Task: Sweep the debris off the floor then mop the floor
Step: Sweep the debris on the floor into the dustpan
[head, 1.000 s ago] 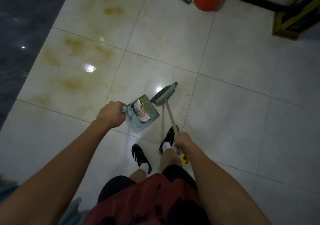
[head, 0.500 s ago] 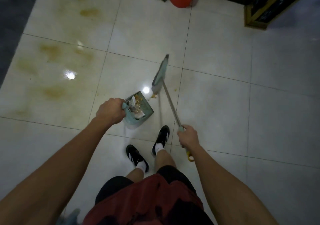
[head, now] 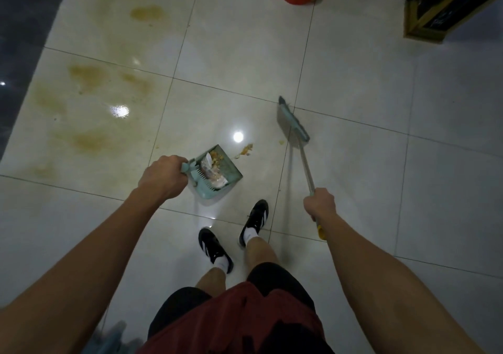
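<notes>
My left hand (head: 163, 176) is gripping the handle of the teal dustpan (head: 217, 175), which is resting on the tiled floor (head: 353, 190) with wrappers and crumbs inside. My right hand (head: 319, 203) is clenching the broom (head: 295, 133) handle, its head lying right of a small debris pile (head: 246, 150) just beyond the pan's mouth.
</notes>
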Demonstrator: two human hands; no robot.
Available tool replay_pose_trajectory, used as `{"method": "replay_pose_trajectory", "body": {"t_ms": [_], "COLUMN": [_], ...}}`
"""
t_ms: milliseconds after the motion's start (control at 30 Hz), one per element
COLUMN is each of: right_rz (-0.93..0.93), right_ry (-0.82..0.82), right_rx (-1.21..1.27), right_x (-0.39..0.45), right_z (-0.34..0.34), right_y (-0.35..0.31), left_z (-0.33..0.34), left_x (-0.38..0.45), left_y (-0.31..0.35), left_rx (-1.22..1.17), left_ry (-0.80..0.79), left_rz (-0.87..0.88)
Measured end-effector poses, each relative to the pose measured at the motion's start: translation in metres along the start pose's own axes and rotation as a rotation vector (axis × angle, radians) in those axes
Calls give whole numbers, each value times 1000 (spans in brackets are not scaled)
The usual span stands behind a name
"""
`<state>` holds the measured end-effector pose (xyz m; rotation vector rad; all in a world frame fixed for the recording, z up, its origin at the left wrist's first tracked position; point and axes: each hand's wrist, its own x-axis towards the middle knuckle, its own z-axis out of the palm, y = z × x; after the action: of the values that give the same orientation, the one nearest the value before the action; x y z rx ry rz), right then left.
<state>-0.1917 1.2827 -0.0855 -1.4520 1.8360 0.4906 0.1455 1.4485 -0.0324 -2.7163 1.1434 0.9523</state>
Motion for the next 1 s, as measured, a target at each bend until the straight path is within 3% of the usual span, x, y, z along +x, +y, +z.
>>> {"method": "replay_pose_trajectory", "body": {"t_ms": [667,1000], "right_rz": [-191,-133], "right_ry": [-374,-395], "right_rx": [-191,-15], "right_x": [-42,-78], "right_z": [55,72], "right_y": [-13,10], "left_z": [16,23], "left_x": [-21,-44], "left_y": [-3,-28], "left_rx": [13,-91], "left_ry": [29,39], "left_rz": [33,-24]}}
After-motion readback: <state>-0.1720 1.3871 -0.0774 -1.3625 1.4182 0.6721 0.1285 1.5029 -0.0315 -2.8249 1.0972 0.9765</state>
